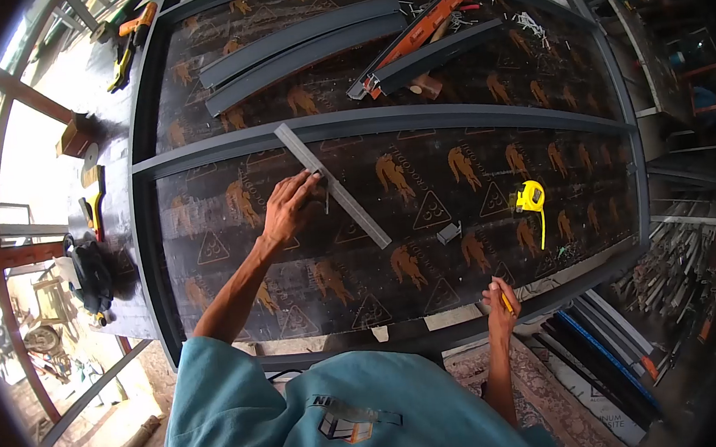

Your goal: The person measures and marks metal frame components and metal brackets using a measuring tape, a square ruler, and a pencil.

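Note:
My left hand reaches over the dark printed board, its fingers closed on the side of a metal ruler. The ruler lies slanted, its far end over the grey middle bar of the frame. A small thin part shows below my fingertips; I cannot make out what it is. By the board's near edge, my right hand holds a yellow pencil in bent fingers. Between my hands lies a small grey block. A yellow tape measure sits farther right with some blade pulled out.
Grey metal profiles and an orange-and-grey tool lie beyond the middle bar, near scattered white pieces. An orange-and-black tool and a dark power tool are at the left. Long profiles stand at lower right.

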